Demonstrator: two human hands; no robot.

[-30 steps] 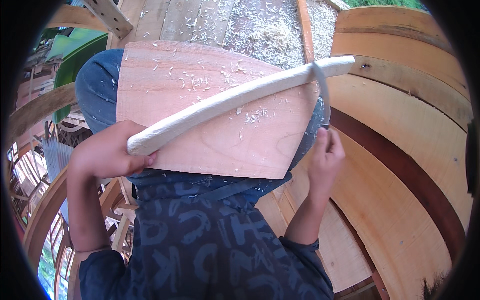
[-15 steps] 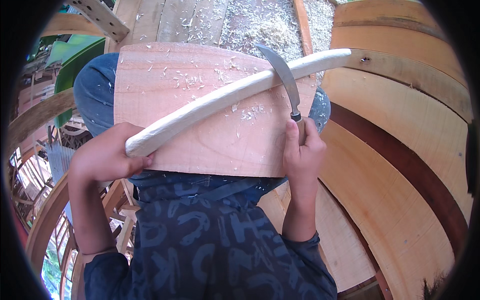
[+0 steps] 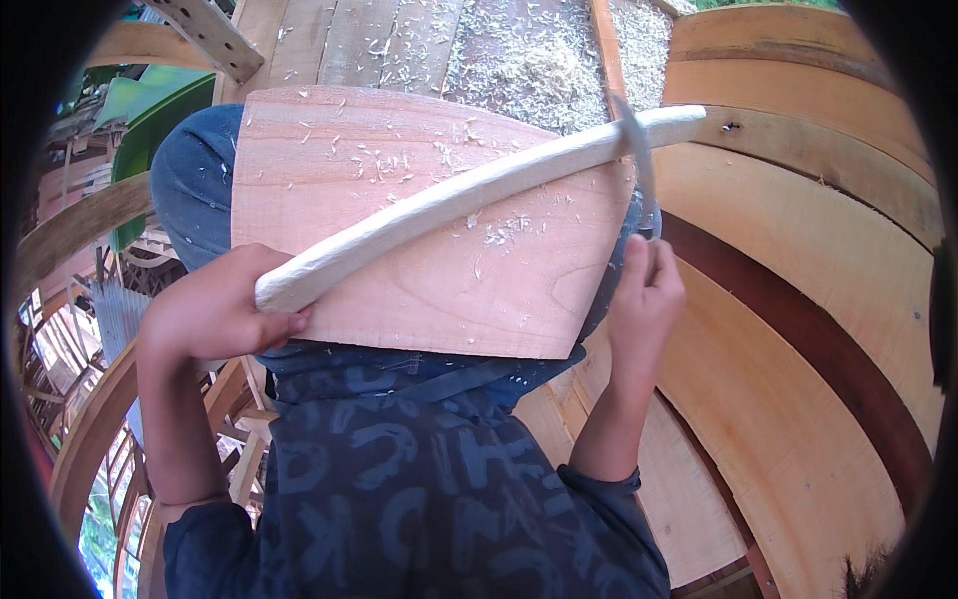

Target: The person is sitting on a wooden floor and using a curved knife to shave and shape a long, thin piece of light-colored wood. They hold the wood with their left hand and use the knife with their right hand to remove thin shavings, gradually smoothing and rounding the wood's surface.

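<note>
A long, pale, curved wooden stick (image 3: 469, 192) lies slantwise over a flat wooden board (image 3: 399, 270) on my lap. My left hand (image 3: 225, 304) is closed round its near left end, thumb on the board side. In my right hand (image 3: 649, 290) is a sickle (image 3: 637, 150), its handle mostly hidden by my fingers. The curved blade, slightly blurred, crosses the stick close to its far right end. Thin wood shavings (image 3: 509, 228) are scattered over the board.
A heap of pale shavings (image 3: 549, 75) lies on the planks ahead. Curved wooden planks (image 3: 788, 190) rise along my right side. On the left are a slatted wooden frame (image 3: 100, 429) and a green leaf (image 3: 165, 110). My bent knee (image 3: 195, 170) sticks out past the board.
My right hand and the sickle have moved right, so the blade has shifted along the stick toward its far end. My left hand keeps its grip; the stick has barely moved.
</note>
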